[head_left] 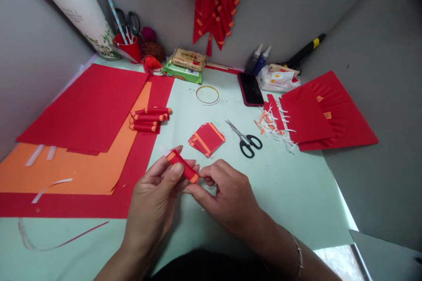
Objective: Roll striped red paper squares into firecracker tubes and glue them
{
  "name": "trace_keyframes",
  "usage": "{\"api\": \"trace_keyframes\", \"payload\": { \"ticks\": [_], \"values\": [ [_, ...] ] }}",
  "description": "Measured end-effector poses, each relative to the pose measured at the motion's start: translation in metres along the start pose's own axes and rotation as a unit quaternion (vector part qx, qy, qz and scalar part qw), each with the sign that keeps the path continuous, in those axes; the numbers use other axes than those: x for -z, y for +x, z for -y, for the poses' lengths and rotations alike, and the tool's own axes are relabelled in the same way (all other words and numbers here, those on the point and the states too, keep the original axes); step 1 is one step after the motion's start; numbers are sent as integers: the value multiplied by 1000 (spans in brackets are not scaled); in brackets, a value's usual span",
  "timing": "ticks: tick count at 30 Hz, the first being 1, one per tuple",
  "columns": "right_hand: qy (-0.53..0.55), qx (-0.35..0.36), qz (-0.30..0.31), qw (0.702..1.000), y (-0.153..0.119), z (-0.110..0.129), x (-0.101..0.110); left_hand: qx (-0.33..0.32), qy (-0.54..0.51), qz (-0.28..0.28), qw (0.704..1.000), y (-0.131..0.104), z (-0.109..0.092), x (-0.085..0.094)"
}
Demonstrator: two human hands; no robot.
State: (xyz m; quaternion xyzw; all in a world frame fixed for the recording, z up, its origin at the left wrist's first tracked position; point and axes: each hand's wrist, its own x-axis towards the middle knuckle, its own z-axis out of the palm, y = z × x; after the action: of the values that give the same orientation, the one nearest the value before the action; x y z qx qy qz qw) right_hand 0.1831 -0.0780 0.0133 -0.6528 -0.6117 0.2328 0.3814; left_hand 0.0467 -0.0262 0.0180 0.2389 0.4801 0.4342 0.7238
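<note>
My left hand is closed around a small red paper roll with orange bands at both ends; the thumb presses on its upper side. At the roll's lower right end, my right hand has its fingers curled in; whatever they pinch is hidden. Just beyond the hands lies a stack of red paper squares with orange strips. Black-handled scissors rest to its right. Several finished paper rolls are piled to the left, on red paper.
Large red sheets and orange sheets cover the left side. A tape ring, phone, snack packets and a red cup stand farther back. Paper scraps and folded red paper lie right.
</note>
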Motion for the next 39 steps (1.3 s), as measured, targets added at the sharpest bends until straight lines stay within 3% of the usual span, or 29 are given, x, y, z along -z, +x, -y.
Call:
{"api": "trace_keyframes", "payload": {
  "ticks": [8, 19, 25, 33, 36, 39],
  "values": [
    [-72, 54, -19, 996, -3, -5, -9, 16, -20, -5, 1000, 0, 4, -5],
    [57, 62, -106, 991, 1, 2, -16, 17, -51, 10, 999, 2, 3, 0],
    [75, 80, -55, 992, 1, -1, -14, 28, -70, 31, 997, 2, 8, 7],
    [15, 119, -88, 989, 2, -3, -12, 75, -53, 28, 995, 3, 6, 8],
    [-28, 146, -96, 984, 0, -4, -15, 95, -80, 60, 990, 3, 5, 12],
    [1, 136, -87, 987, 0, -3, -18, 105, -89, 103, 985, 2, 5, 15]
  ]
}}
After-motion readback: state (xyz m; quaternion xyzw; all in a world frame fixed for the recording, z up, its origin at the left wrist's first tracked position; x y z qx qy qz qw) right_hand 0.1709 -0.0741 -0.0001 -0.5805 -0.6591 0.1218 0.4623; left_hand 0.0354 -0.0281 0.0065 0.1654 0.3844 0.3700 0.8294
